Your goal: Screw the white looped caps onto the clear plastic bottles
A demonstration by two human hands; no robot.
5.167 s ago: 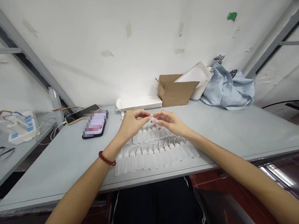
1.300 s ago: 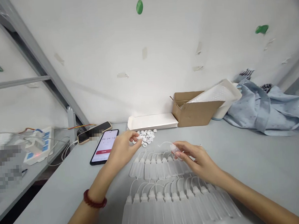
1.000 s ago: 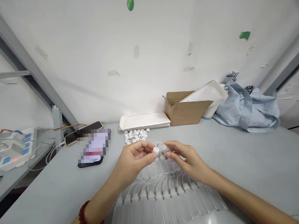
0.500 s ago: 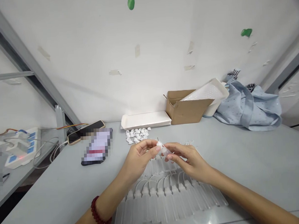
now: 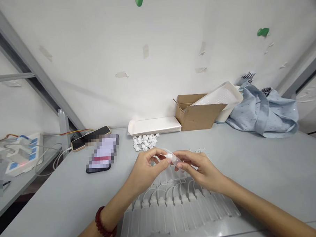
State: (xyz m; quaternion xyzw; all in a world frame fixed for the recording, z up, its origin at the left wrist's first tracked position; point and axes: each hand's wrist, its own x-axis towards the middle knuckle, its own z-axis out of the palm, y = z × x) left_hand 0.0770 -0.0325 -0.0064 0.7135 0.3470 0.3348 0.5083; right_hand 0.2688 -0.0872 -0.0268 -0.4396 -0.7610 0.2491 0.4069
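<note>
One small translucent bottle [image 5: 177,162] gripped, tilted, with the right hand [image 5: 200,165], and pinched a white nozzle [image 5: 169,156] at its mouth with the left hand [image 5: 147,167]. Held both above the far bottle row [image 5: 163,176], to the right of the loose white caps [image 5: 150,142].

The right hand [image 5: 198,165] hides most of the small bottle [image 5: 178,162], and the fingers of the left hand [image 5: 148,168] hide part of the white tip [image 5: 170,156]. Both hands cover some of the back row of bottles [image 5: 163,176]. The nearer phone [image 5: 103,152] has its screen blurred into squares, too fuzzy to read. Both arms [image 5: 250,203] run off the bottom edge.
</note>
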